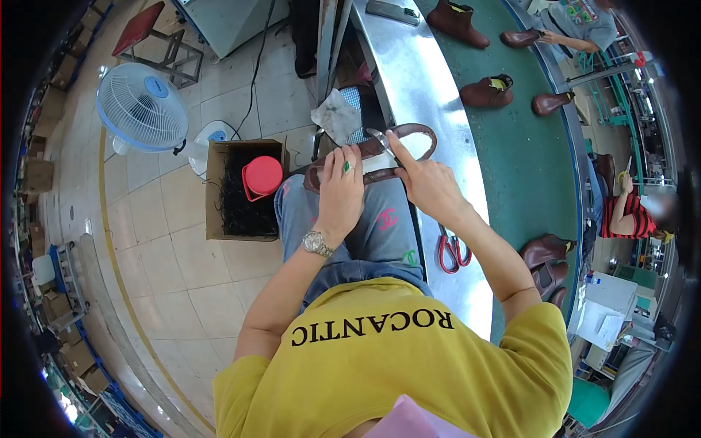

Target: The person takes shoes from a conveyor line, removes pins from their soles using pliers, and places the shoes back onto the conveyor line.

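A brown leather shoe upper (422, 131) lies across my lap with its pale underside facing up. My left hand (343, 186), with a watch on the wrist and a green ring, is closed over the near left part of it. My right hand (431, 182) is closed on a small silver metal tool (378, 137) with a curved end, which rests over the upper's middle. The tool's handle is mostly hidden by my fingers, so its exact kind is unclear. Red-handled scissors (454, 252) lie on the metal bench (467, 299) beside my right forearm.
A green conveyor belt (504, 168) on the right carries brown boots (488, 93). A cardboard box (219, 197) with dark scraps and a red container (263, 176) stands left of my legs, near a fan (143, 106). Other people sit across the belt.
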Action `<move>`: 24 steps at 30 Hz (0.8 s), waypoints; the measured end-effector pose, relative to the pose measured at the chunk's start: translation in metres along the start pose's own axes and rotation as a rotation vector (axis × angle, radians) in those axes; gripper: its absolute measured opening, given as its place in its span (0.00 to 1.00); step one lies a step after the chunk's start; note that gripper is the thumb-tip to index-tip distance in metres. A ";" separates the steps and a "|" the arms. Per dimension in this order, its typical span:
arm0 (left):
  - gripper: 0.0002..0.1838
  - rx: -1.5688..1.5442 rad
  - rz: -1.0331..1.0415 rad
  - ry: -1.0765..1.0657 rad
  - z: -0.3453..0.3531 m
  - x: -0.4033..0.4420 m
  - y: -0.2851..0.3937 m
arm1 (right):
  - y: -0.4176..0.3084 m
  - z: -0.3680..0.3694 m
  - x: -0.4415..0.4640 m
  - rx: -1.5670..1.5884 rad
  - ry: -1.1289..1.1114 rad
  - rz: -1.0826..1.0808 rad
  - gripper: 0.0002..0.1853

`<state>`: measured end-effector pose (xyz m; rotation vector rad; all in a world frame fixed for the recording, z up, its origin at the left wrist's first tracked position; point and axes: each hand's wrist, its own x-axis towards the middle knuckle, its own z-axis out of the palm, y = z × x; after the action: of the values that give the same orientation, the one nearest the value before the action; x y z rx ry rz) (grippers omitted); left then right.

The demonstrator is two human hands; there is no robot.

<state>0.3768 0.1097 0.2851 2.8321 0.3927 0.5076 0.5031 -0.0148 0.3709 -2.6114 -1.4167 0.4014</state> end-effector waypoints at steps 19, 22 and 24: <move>0.36 -0.277 -0.099 0.081 -0.018 -0.011 -0.012 | -0.026 0.015 -0.003 -0.011 0.025 -0.055 0.39; 0.37 -0.186 -0.198 0.007 -0.035 -0.018 -0.024 | -0.042 0.025 -0.004 0.175 0.236 -0.067 0.39; 0.38 -0.246 -0.202 0.026 -0.028 -0.019 -0.028 | -0.041 0.039 0.003 0.148 0.141 -0.069 0.38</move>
<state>0.3429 0.1350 0.2972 2.5182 0.5725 0.5125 0.4598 0.0098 0.3439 -2.4159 -1.3716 0.2950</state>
